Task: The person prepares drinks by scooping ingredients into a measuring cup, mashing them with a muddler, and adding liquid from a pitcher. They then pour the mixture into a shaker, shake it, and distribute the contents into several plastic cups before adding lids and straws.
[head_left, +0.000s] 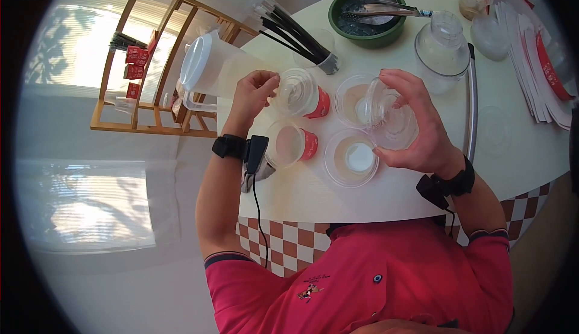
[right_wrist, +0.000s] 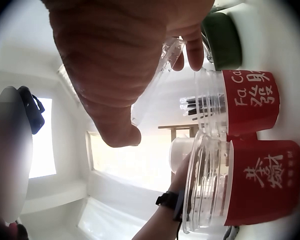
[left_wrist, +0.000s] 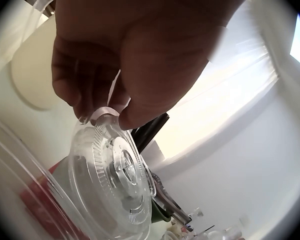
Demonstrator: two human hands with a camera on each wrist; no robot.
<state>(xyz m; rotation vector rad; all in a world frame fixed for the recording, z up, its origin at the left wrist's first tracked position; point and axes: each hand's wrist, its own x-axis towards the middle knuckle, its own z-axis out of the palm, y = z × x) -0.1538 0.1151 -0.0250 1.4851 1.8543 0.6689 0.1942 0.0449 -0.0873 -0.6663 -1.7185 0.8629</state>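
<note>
My left hand [head_left: 254,97] pinches the edge of a clear plastic lid [left_wrist: 107,170] between thumb and fingers. That lid sits over a red-sleeved clear cup [head_left: 321,103] at the back left of a cluster of cups. Nearer me stands another cup with a red sleeve [head_left: 309,145]. In my right hand [head_left: 425,130], a second clear domed lid [head_left: 395,126] is held by its rim, thumb and fingers spread around it. It hangs over the right-hand cups, partly covering the far one [head_left: 348,106] in the head view. The near right cup [head_left: 353,174] has no lid and shows a whitish inside.
Beyond the cups are a container of black straws [head_left: 329,63] and a green bowl [head_left: 369,37] with metal utensils. A white-lidded pitcher [head_left: 208,68] stands left. A clear jar [head_left: 443,56] and a grey bar [head_left: 472,104] lie to the right, past them paper sleeves [head_left: 525,62].
</note>
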